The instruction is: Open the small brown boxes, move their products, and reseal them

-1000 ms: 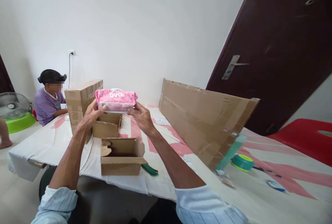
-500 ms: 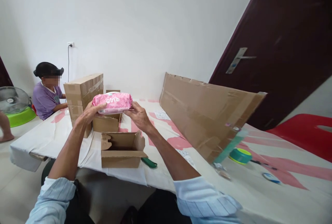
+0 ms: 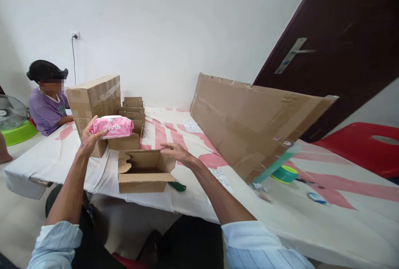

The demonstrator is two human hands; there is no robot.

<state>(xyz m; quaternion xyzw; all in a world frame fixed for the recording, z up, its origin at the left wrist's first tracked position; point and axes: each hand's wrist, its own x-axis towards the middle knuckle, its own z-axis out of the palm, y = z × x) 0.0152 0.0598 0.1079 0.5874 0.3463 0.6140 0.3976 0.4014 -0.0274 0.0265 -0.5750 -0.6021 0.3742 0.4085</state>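
One soft, pillow-shaped pink packet (image 3: 114,128) is held by its end in the left grip (image 3: 89,137), closed around it with the thumb across the front. Its front is mottled in lighter and deeper pink, with white lettering, and a whitish piece shows along the top. The packet is up above the bench (image 3: 280,223), beyond and left of the open cardboard box (image 3: 142,187). Loosely open, the right grip (image 3: 177,153) is at that box's far rim; whether it touches, I cannot tell.
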